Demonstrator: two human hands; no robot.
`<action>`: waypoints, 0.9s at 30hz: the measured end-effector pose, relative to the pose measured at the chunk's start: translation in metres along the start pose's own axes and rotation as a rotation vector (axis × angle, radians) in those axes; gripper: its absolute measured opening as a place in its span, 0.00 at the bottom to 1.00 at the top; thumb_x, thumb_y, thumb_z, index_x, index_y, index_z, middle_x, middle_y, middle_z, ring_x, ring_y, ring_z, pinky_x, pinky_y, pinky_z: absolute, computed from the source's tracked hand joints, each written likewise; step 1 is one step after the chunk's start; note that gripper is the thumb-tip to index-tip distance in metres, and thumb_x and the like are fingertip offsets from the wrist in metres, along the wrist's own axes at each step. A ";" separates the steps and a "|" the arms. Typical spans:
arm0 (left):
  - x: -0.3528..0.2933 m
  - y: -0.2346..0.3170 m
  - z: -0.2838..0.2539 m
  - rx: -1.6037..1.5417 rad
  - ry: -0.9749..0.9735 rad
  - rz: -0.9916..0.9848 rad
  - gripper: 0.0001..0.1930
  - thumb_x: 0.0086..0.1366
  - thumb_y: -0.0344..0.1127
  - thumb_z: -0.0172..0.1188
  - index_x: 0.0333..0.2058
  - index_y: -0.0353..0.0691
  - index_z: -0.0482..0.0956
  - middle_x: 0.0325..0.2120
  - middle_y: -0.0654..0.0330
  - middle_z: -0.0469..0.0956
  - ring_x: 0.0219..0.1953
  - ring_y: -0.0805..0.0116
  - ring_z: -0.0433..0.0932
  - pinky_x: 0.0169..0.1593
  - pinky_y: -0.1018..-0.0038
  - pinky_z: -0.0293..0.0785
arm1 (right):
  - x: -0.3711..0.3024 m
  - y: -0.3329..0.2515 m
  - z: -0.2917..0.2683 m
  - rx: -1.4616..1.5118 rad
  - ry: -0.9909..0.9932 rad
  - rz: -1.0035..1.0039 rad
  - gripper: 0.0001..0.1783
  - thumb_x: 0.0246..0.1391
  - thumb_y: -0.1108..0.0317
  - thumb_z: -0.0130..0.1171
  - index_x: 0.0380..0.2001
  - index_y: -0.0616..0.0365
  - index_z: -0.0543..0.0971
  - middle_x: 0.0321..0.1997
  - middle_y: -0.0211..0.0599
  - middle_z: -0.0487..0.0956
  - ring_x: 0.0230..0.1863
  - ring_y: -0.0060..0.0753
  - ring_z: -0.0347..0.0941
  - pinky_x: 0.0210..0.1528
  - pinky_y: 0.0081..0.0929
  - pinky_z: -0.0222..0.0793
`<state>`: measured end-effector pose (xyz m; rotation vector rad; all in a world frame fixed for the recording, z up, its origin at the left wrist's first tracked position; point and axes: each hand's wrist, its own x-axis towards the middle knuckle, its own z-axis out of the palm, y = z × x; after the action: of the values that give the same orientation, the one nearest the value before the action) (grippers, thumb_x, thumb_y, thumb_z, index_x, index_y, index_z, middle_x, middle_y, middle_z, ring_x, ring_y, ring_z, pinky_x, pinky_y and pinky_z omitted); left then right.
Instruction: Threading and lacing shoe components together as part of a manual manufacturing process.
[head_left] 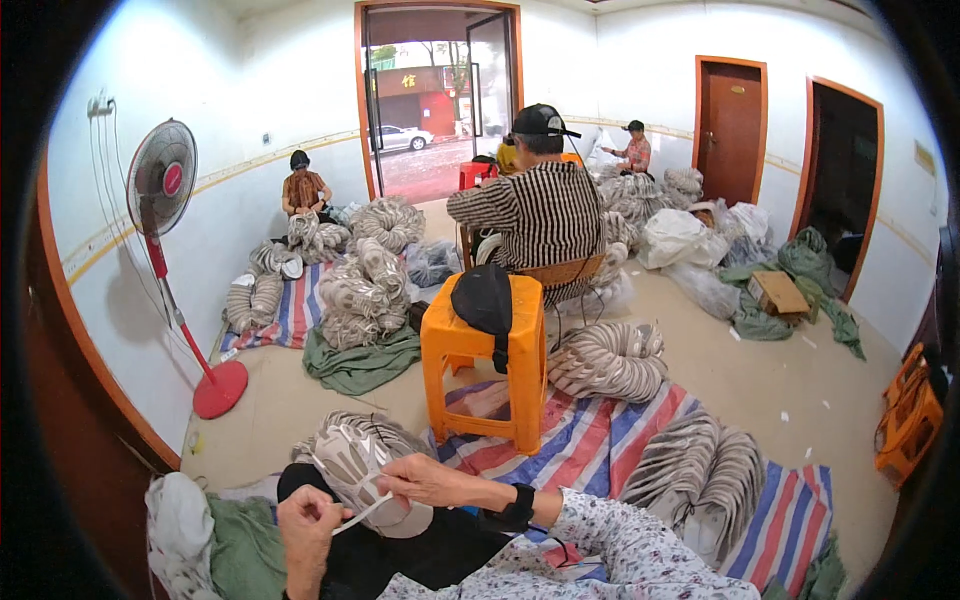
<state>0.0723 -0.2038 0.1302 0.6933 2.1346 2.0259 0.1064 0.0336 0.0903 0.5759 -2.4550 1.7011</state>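
Note:
On my lap lies a grey-and-beige shoe upper [350, 465] with pale cut-out strips, its toe end toward me. A flat white lace [362, 514] runs from its middle across to my left hand [306, 527], whose fingers are closed in a pinch on the lace's end. My right hand [428, 481] reaches over the upper from the right, its fingers bent and closed at the lace where it meets the upper. Just beyond lies a bundle of similar uppers [395, 432], partly hidden by the one on my lap.
An orange stool [483, 365] bearing a black cap [483, 300] stands ahead, behind a seated person in stripes [545, 215]. Stacked uppers [690, 480] lie on a striped sheet [610, 430]. A red-based fan [220, 390] stands left. Other people sit farther back among piles of uppers.

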 end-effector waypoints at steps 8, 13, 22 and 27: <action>-0.008 0.017 0.033 -0.141 -0.046 0.034 0.10 0.63 0.24 0.62 0.25 0.38 0.70 0.26 0.63 0.74 0.29 0.74 0.80 0.32 0.80 0.76 | -0.021 -0.027 0.049 0.982 -0.090 0.192 0.22 0.72 0.48 0.44 0.40 0.56 0.76 0.28 0.26 0.77 0.24 0.16 0.74 0.22 0.14 0.62; -0.014 0.021 0.035 -0.181 0.004 -0.018 0.10 0.63 0.23 0.62 0.25 0.36 0.71 0.27 0.59 0.77 0.26 0.76 0.77 0.29 0.80 0.73 | -0.025 -0.018 0.054 0.983 -0.138 0.255 0.24 0.72 0.49 0.43 0.40 0.59 0.77 0.29 0.32 0.79 0.18 0.15 0.65 0.17 0.14 0.51; -0.020 0.017 0.015 0.033 -0.041 -0.007 0.09 0.62 0.23 0.63 0.24 0.36 0.73 0.21 0.64 0.78 0.22 0.81 0.77 0.26 0.85 0.68 | -0.040 -0.019 0.028 1.049 -0.112 0.315 0.18 0.71 0.55 0.48 0.42 0.59 0.77 0.20 0.15 0.58 0.19 0.10 0.49 0.20 0.14 0.43; -0.037 0.016 -0.020 0.180 -0.344 -0.246 0.12 0.69 0.32 0.57 0.27 0.33 0.78 0.18 0.65 0.76 0.19 0.80 0.75 0.22 0.85 0.64 | -0.049 -0.018 0.004 0.888 -0.038 0.335 0.18 0.71 0.54 0.48 0.42 0.56 0.79 0.22 0.13 0.58 0.21 0.10 0.49 0.22 0.14 0.42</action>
<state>0.1006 -0.2370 0.1391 0.7023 2.0919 1.4848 0.1587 0.0369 0.0904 0.2410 -1.7630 2.9261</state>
